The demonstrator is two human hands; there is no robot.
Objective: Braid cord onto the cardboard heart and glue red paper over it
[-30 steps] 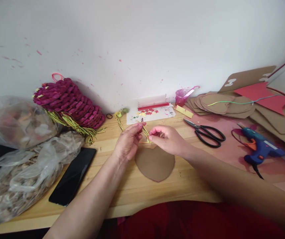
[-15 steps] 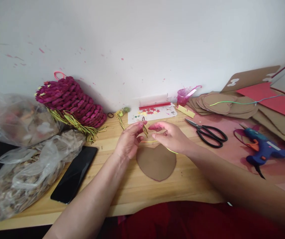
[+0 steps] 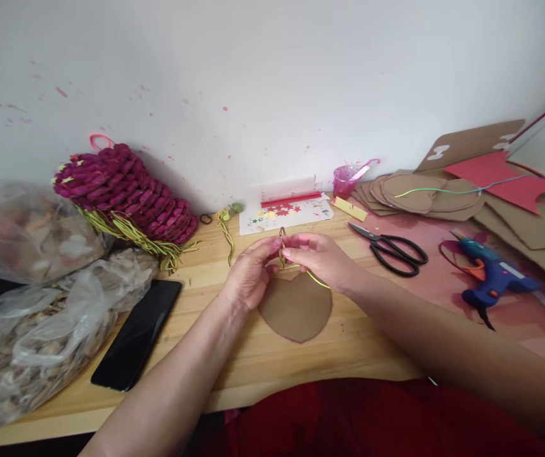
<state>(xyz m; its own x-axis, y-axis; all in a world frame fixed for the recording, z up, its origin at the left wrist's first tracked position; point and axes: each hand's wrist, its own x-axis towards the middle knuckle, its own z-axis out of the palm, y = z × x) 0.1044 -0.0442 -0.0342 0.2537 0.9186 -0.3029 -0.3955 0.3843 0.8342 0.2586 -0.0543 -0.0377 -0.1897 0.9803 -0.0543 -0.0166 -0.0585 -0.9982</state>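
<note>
In the head view, my left hand (image 3: 252,271) is closed, pinching a small dark looped cord (image 3: 282,231) between thumb and fingertips. My right hand (image 3: 318,257) meets it from the other side, thumb and forefinger pressed on the same cord. A thin yellow cord (image 3: 318,280) runs between the hands and trails below the right palm. Just under both hands, a heart-shaped cardboard piece (image 3: 295,311) with a dark edge lies flat on the wooden table (image 3: 348,355). The exact hold is partly hidden by the fingers.
To the right lie black-handled scissors (image 3: 398,254), a blue glue gun (image 3: 495,279) and stacked cardboard shapes (image 3: 410,193). A black phone (image 3: 136,336), plastic bags (image 3: 63,343) and a magenta woven piece (image 3: 134,190) are on the left. Paper with stars (image 3: 301,219) lies behind the hands.
My right hand has come left to the left hand, its fingers closing from apart onto the looped cord. The view has shifted slightly.
</note>
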